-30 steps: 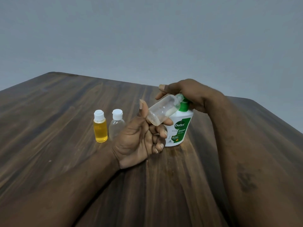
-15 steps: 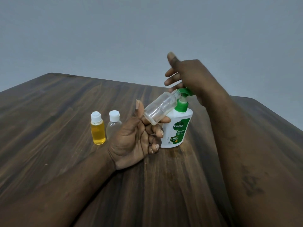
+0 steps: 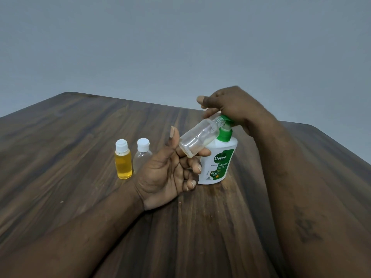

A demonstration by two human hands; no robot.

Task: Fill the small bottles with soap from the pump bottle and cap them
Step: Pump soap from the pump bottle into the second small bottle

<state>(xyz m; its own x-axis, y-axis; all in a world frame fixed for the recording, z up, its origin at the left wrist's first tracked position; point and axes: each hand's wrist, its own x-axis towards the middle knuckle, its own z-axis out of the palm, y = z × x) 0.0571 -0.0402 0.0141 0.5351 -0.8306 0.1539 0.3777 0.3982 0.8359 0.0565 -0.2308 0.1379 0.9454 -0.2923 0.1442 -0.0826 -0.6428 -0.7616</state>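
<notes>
Small bottle [image 3: 197, 137] gripped by left hand [image 3: 166, 177] at pump bottle [image 3: 218, 163] spout; right hand [image 3: 234, 105] unclenched atop; table [image 3: 80, 137] edges distant.

Left of the left hand [image 3: 166, 175], which holds the open small bottle [image 3: 198, 139], stand the filled bottle [image 3: 123, 163] and, nearer, the capped empty bottle [image 3: 141, 157]. To its right stands the pump bottle [image 3: 218, 163], under the right hand [image 3: 230, 105].

Left hand [image 3: 168, 173] curled, right hand [image 3: 230, 106] palm-down.

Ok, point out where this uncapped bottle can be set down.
Free: the table left of the yellow-filled bottle, and the near stretch between the forearms. Crowded: from the clear capped bottle past the left hand to the Dettol pump bottle.
</notes>
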